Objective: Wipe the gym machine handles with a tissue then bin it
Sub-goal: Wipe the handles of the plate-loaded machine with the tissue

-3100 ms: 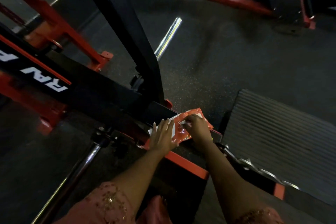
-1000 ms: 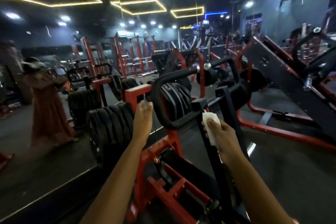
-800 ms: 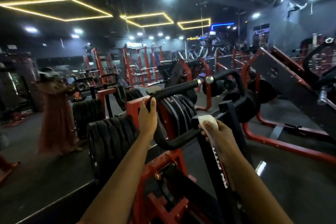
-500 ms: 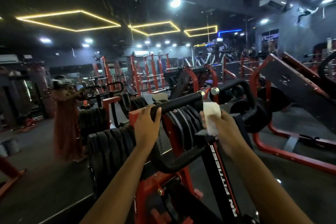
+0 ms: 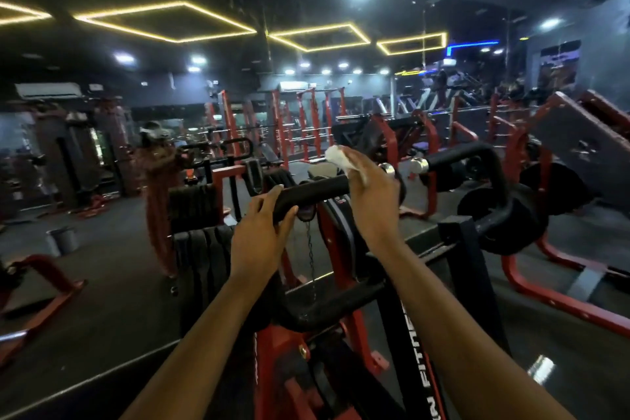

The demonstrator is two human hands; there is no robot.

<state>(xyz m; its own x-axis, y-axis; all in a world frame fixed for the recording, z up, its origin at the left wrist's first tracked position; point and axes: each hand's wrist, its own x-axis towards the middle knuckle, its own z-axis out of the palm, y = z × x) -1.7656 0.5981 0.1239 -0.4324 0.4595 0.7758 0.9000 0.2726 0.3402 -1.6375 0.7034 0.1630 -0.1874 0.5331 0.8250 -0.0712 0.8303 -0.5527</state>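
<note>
Nearest, the left hand [image 5: 262, 232] curls its fingers round the left end of the black padded handle [image 5: 313, 193], a stiff, round, matte bar that looks fixed to the machine and should give a firm, non-slip hold. Just right of it on the handle, the right hand [image 5: 371, 201] wraps the bar with the white tissue [image 5: 337, 155] bunched under its fingers, a crumpled tuft poking out above. The tissue looks light, soft and easily torn, so it is best kept wadded against the palm. Beyond the handle's chrome cap [image 5: 387, 168], a second black handle [image 5: 477, 153] curves away.
</note>
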